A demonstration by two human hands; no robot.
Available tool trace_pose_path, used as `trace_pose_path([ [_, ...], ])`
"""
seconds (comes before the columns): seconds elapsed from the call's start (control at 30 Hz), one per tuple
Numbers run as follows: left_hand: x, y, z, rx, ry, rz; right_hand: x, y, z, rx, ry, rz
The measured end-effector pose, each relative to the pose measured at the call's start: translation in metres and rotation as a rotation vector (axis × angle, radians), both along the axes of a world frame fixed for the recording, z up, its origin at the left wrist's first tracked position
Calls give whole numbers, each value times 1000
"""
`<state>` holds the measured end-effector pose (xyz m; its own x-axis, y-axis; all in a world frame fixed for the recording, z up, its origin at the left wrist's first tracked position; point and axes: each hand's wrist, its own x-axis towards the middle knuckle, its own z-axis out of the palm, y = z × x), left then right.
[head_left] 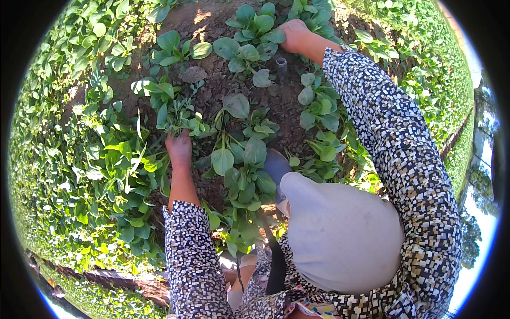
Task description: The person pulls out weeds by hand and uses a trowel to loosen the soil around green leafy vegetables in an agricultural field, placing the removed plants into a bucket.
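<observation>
Left hand (179, 150): nearer, left, at narrow-leaved sprigs (179, 112); foliage buries its fingers, so I can't tell opening or hold.
Right hand (295, 36): far right, against a round-leaved plant (263, 24); fingers hidden, opening and hold unreadable to me.
Soil (265, 98): crumbly, brown.
Cap (340, 234): smooth grey cloth, near right.

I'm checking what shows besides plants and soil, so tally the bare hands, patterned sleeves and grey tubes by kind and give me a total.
Hands: 2 (left hand, right hand)
Sleeves: 2 (left sleeve, right sleeve)
Tubes: 1 (grey tube)
Total: 5
</observation>
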<state>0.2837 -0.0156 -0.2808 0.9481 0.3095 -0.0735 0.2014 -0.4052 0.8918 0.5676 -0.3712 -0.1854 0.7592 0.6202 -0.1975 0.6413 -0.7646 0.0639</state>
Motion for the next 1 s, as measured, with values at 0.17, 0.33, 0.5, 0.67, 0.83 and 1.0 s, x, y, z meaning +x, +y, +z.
trace_pose_path([
  [0.17, 1, 4, 11, 359, 38, -176, 1, 16, 35, -302, 133, -65],
  [0.33, 3, -7, 16, 36, -4, -17, 24, -28, 65, 168, 562, -313],
  [0.5, 6, -11, 19, -341, 134, 142, -65, -15, 101, 370, 975, -554],
  [0.67, 3, -8, 7, -67, 49, 20, -94, -33, 45, -28, 251, -358],
  [0.83, 3, -5, 3, 183, 133, -102, -65, -64, 35, -100, 226, -427],
  [1.0, 3, -3, 9, -48, 120, 11, -59, -52, 37, -12, 279, -479],
])
